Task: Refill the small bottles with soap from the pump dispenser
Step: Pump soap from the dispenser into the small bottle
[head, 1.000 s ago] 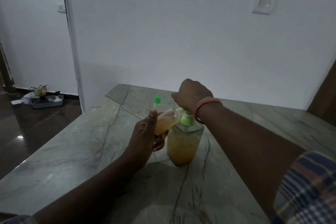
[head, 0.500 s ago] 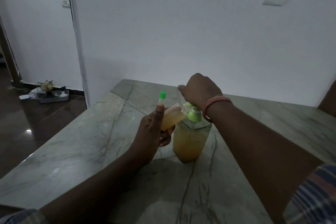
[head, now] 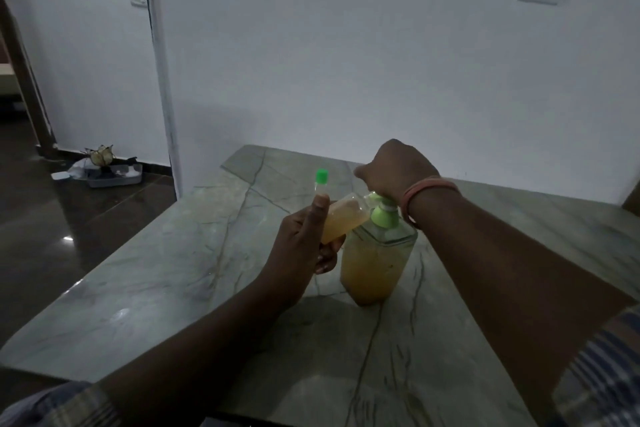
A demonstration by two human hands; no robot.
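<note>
A clear square pump dispenser [head: 375,263] half full of orange-yellow soap stands mid-table, with a green pump collar. My right hand [head: 394,168] is closed over the pump head from above, hiding the nozzle. My left hand [head: 304,239] grips a small clear bottle [head: 344,220], tilted with its mouth up against the pump spout; the bottle holds orange soap. A second small bottle with a green cap [head: 321,177] stands upright just behind my left thumb; whether it rests on the table or in my hand I cannot tell.
The grey-green marble table [head: 180,267] runs to a white wall behind. Its left edge drops to a dark floor, where a tray [head: 110,175] of small items lies by the doorway.
My hands and both bottles keep the same hold. Only the view has shifted slightly, so everything sits a little lower and to the left compared with half a second ago.
</note>
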